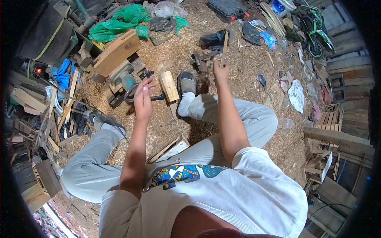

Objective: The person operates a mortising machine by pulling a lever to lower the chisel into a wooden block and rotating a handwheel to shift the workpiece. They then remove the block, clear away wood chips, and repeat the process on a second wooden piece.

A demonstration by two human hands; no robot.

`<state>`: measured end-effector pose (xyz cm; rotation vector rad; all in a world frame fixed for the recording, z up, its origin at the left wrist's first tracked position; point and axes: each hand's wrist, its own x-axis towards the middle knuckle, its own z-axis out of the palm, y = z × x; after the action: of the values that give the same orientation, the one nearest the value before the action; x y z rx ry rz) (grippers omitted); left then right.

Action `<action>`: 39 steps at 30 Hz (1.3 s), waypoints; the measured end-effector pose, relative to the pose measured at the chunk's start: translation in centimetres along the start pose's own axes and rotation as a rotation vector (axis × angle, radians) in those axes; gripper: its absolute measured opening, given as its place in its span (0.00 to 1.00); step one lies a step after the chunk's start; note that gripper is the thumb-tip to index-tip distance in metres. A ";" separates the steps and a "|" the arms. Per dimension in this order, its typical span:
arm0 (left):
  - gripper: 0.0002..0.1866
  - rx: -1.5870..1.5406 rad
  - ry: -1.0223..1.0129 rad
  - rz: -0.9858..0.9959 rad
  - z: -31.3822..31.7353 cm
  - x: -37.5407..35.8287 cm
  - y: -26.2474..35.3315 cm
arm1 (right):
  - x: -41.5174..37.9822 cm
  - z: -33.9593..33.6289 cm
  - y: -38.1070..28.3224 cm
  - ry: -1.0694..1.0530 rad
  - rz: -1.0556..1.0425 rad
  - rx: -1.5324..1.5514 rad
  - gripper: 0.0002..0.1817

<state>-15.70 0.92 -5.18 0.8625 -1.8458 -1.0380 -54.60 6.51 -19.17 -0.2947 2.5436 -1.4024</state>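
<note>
My right hand [221, 72] is closed round the lower end of a thin wooden stick [225, 47], which points up and away from me. My left hand [143, 99] has its fingers apart beside a curved metal piece [130, 93] of a green vise [127, 80]. Whether it touches the metal is hard to see. Just right of this hand lies a dark metal rod with a round end [159, 97]. A wood block [169, 86] rests between my left hand and my shoe. Behind the vise stands a thick wooden board [117, 52].
Green plastic bags [126, 20] and a black case [227, 8] lie at the far side. Wood scraps [29, 99] are piled at left. A small motorbike [316, 33] stands at the far right, above a white bag [296, 96]. Wood shavings cover the ground [254, 75].
</note>
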 end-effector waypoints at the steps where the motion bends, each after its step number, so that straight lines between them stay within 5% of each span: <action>1: 0.27 -0.003 0.016 0.002 -0.1 0.0 -0.1 | -1.1 -0.8 -1.4 0.008 -0.003 -0.001 0.38; 4: 0.26 -0.001 0.032 -0.006 -0.4 0.0 0.7 | -5.1 -2.6 -6.3 -0.265 0.020 0.215 0.29; 6: 0.26 0.017 0.064 -0.001 -0.9 0.0 0.8 | -9.0 -3.8 -9.3 -0.462 0.282 0.419 0.21; 10: 0.26 0.022 0.108 -0.011 -2.2 0.1 2.1 | -10.8 -1.2 -8.3 -0.623 0.265 0.363 0.18; 12: 0.26 0.029 0.164 0.041 -2.9 0.0 1.4 | -11.1 0.7 -6.6 -0.663 0.016 0.101 0.19; 14: 0.27 0.003 0.223 -0.003 -3.8 -0.3 2.3 | -15.4 -1.9 -12.0 -0.781 0.061 0.079 0.18; 17: 0.28 -0.006 0.304 -0.019 -5.3 -0.6 2.8 | -21.6 -2.7 -17.3 -0.704 -0.058 0.428 0.13; 20: 0.28 -0.021 0.413 -0.007 -7.2 -1.1 2.3 | -24.7 -2.1 -19.0 -0.579 -0.647 0.033 0.13; 25: 0.28 -0.097 0.593 -0.078 -9.5 -2.3 0.6 | -29.9 -2.4 -21.2 -0.822 -0.648 0.163 0.31; 28: 0.28 -0.116 0.629 -0.089 -10.7 -3.1 -0.2 | -32.4 -2.9 -23.1 -0.678 -0.723 0.225 0.32; 30: 0.28 -0.120 0.643 -0.093 -11.3 -3.6 -0.7 | -33.2 -3.9 -24.2 -0.772 -0.605 0.176 0.35; 32: 0.28 -0.123 0.652 -0.095 -11.8 -4.0 -0.8 | -33.6 -2.8 -23.4 -0.526 -0.875 0.249 0.36; 34: 0.28 -0.147 0.672 -0.120 -12.1 -4.2 -0.3 | -33.4 -2.6 -23.0 -0.520 -0.880 0.154 0.40; 36: 0.28 -0.126 0.673 -0.115 -12.5 -4.6 -0.2 | -33.0 -2.7 -23.0 -0.800 -0.695 -0.299 0.42; 39: 0.29 -0.190 0.685 -0.103 -12.9 -4.9 -1.3 | -34.7 -3.3 -22.8 -0.715 -0.689 -0.105 0.42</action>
<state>-1.92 0.33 -3.86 1.0428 -1.1221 -0.8209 -20.83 6.90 5.20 -1.4939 1.9609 -1.0386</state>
